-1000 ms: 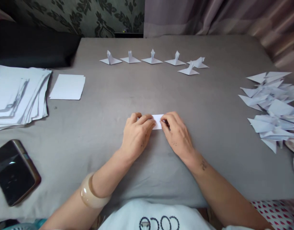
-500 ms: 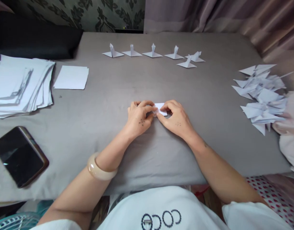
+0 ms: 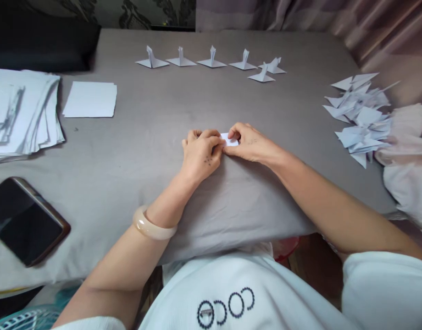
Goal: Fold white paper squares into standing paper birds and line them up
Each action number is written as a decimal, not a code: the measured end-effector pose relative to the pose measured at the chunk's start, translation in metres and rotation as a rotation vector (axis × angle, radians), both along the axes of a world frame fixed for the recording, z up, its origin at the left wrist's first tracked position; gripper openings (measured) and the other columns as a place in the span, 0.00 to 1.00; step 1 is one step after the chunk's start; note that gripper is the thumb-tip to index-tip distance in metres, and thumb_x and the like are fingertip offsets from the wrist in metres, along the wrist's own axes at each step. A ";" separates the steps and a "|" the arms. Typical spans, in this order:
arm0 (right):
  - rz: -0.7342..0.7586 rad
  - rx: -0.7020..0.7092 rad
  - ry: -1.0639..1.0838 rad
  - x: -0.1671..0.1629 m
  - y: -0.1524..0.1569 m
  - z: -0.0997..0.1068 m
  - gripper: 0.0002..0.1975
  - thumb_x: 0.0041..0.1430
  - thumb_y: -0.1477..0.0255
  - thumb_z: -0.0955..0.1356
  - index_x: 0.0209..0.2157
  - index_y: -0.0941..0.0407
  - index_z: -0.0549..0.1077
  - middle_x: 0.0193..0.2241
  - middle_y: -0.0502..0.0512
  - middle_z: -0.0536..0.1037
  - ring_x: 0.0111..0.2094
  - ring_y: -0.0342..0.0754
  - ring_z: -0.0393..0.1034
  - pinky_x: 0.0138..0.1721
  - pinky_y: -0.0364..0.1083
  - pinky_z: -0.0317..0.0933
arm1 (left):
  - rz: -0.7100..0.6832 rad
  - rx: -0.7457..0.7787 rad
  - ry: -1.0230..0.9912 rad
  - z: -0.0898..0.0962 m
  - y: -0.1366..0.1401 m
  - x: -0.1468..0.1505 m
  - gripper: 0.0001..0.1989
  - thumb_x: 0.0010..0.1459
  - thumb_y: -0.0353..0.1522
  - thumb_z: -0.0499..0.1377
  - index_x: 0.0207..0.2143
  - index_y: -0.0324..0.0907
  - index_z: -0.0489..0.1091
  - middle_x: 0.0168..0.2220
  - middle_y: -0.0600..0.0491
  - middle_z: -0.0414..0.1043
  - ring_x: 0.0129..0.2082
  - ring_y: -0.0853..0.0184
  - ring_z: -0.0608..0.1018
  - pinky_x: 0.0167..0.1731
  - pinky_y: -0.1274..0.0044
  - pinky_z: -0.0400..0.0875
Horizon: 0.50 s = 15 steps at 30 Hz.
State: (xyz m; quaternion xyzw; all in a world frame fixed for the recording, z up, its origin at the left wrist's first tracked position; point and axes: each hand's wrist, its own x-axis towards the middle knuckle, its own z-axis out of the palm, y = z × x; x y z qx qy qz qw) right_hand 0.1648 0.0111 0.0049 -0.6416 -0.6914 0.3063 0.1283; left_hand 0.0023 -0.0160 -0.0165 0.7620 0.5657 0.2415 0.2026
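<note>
A small folded piece of white paper (image 3: 231,141) lies on the grey cloth between my hands. My left hand (image 3: 204,153) is closed on its left side, the fingertips covering that part. At the paper's right end, my right hand (image 3: 250,142) pinches it between thumb and forefinger. Part of the paper is hidden under the fingers, so its full shape does not show. Beyond the hands, several folded paper pieces with upright middles stand in a row, among them one folded paper piece (image 3: 213,59) at the row's middle.
A heap of folded white paper pieces (image 3: 364,114) lies at the right, beside pale fabric (image 3: 407,160). On the left are a stack of square paper (image 3: 90,99), a larger paper pile (image 3: 35,110), a dark phone-like device (image 3: 28,220) and a black cloth (image 3: 42,41).
My right hand has turned, its wrist and forearm swinging outward, while gripping the paper's right end. The left hand stays on the paper. The whole view has shifted slightly.
</note>
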 end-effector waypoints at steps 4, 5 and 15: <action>-0.013 -0.108 0.005 0.001 0.004 0.010 0.18 0.43 0.66 0.72 0.37 0.54 0.68 0.33 0.50 0.67 0.29 0.42 0.59 0.29 0.42 0.54 | -0.014 0.021 0.048 0.002 -0.002 0.000 0.11 0.61 0.34 0.55 0.40 0.50 0.77 0.51 0.54 0.73 0.49 0.52 0.65 0.43 0.62 0.57; -0.018 -0.140 0.012 0.001 0.005 0.011 0.18 0.42 0.68 0.73 0.37 0.53 0.68 0.32 0.49 0.67 0.28 0.42 0.58 0.27 0.42 0.53 | -0.019 0.023 0.059 0.002 -0.002 -0.001 0.11 0.61 0.34 0.55 0.41 0.50 0.77 0.52 0.54 0.73 0.49 0.52 0.65 0.43 0.62 0.56; -0.042 -0.246 0.049 0.025 0.019 0.010 0.16 0.39 0.77 0.72 0.32 0.53 0.68 0.29 0.48 0.68 0.23 0.41 0.59 0.24 0.43 0.53 | -0.037 0.049 0.086 0.002 -0.002 -0.002 0.11 0.62 0.34 0.55 0.40 0.51 0.77 0.52 0.55 0.73 0.50 0.51 0.65 0.42 0.61 0.55</action>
